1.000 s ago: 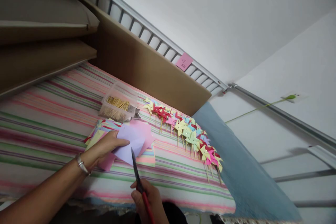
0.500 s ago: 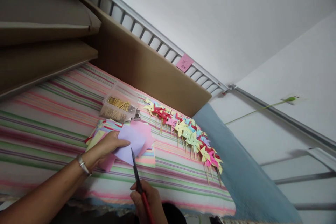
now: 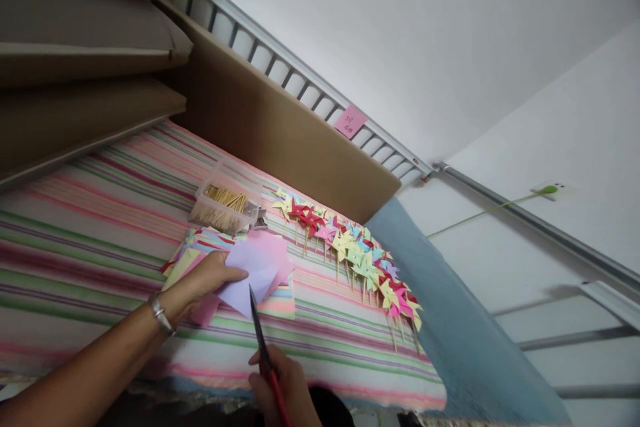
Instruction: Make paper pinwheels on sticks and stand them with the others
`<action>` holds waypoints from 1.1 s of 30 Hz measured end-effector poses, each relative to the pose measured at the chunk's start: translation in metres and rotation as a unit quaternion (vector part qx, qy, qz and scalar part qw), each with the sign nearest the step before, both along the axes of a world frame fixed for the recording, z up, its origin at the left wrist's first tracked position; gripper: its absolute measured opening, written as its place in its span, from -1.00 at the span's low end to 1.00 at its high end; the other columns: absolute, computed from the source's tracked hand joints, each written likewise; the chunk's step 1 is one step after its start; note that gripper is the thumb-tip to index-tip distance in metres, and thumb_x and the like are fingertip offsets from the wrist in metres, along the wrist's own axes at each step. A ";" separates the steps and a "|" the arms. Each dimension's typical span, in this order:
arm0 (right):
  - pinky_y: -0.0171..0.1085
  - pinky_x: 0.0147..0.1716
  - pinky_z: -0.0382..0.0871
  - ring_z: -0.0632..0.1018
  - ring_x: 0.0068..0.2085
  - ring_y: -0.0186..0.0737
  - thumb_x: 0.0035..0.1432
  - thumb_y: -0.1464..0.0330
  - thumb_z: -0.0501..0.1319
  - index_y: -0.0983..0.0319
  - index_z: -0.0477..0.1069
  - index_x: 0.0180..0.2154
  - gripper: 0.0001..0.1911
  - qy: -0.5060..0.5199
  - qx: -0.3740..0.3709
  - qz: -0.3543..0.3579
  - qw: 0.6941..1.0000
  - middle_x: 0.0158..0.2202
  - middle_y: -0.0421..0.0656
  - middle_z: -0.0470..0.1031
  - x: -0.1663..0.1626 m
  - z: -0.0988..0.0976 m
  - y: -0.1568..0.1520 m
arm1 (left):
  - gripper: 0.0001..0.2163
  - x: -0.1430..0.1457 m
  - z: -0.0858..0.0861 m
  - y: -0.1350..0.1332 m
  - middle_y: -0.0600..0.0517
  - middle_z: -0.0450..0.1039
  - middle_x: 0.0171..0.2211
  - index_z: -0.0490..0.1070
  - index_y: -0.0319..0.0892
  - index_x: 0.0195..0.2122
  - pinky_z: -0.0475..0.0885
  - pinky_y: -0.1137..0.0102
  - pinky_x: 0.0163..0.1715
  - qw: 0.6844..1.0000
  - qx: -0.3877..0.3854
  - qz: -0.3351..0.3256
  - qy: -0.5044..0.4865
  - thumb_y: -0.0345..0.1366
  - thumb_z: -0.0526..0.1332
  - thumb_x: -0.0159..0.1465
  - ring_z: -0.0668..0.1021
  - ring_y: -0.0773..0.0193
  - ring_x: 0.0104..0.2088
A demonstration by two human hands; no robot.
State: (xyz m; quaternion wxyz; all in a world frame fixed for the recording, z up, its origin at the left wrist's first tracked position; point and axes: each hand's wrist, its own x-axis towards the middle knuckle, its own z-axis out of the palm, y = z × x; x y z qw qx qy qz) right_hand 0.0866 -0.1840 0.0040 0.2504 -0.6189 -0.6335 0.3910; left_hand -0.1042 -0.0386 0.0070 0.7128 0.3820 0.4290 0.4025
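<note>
My left hand [image 3: 200,283] still pinches the lilac paper [image 3: 253,267]; my right hand [image 3: 285,387], closed on the scissors [image 3: 259,333], barely shifts, blade tip at the paper's lower edge.

Matt paper sheet [image 3: 250,273]; metal-bladed scissors [image 3: 260,337]; striped woven cloth [image 3: 100,227]; clear plastic box [image 3: 225,203]

Tilted view of a bed under a striped cloth [image 3: 90,213], with a blue blanket [image 3: 450,320] beside it. Brown cardboard sheet [image 3: 280,133] leaning on a white metal rail [image 3: 300,83], pink note [image 3: 350,123] stuck on. Plain white walls [image 3: 450,33], a socket [image 3: 547,189] with a green cable [image 3: 480,212]. Soft, even light.
</note>
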 end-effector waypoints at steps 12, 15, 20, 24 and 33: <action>-0.34 -0.46 0.33 0.47 -0.46 -0.26 -0.01 0.26 0.24 0.23 0.39 -0.12 -0.63 -0.004 0.125 -0.148 0.981 -0.44 -0.17 0.50 0.035 0.005 0.010 | -0.82 -0.013 0.003 0.000 0.01 0.53 -0.58 0.53 -0.26 -0.46 0.32 0.41 -0.56 0.998 0.034 -0.056 0.011 -0.36 0.33 -0.15 0.51 0.17 -0.58; -0.29 -0.39 0.38 0.51 -0.38 -0.20 -0.03 0.22 0.28 0.21 0.37 -0.08 -0.55 0.041 0.170 -0.163 0.971 -0.33 -0.11 0.53 0.032 0.019 0.028 | -0.88 -0.003 0.003 -0.010 0.05 0.50 -0.64 0.53 -0.25 -0.52 0.26 0.45 -0.63 0.991 0.046 -0.123 0.012 -0.40 0.31 -0.15 0.46 0.23 -0.64; -0.35 -0.52 0.32 0.45 -0.49 -0.31 -0.09 0.38 0.26 0.22 0.32 -0.07 -0.54 0.097 0.095 -0.095 0.986 -0.40 -0.21 0.47 0.014 0.033 0.054 | -0.89 0.009 0.005 -0.023 0.05 0.53 -0.61 0.56 -0.21 -0.54 0.28 0.45 -0.63 0.977 0.076 -0.199 -0.009 -0.43 0.29 -0.15 0.47 0.23 -0.64; -0.41 -0.59 0.17 0.29 -0.58 -0.42 -0.15 0.49 0.16 0.23 0.32 -0.14 -0.58 0.102 0.083 -0.081 0.988 -0.53 -0.34 0.34 0.003 0.033 0.062 | -0.88 0.009 0.006 -0.023 0.06 0.54 -0.58 0.56 -0.21 -0.51 0.31 0.46 -0.59 0.975 0.067 -0.209 -0.019 -0.40 0.31 -0.14 0.48 0.25 -0.61; -0.40 -0.65 0.17 0.29 -0.65 -0.42 -0.02 0.32 0.18 0.23 0.23 -0.05 -0.56 0.184 0.153 -0.226 0.944 -0.51 -0.33 0.30 -0.006 0.047 0.067 | -0.83 0.010 0.013 -0.022 -0.03 0.54 -0.44 0.50 -0.24 -0.39 0.47 0.33 -0.35 0.959 -0.029 -0.108 -0.262 -0.26 0.35 0.05 0.56 0.21 -0.43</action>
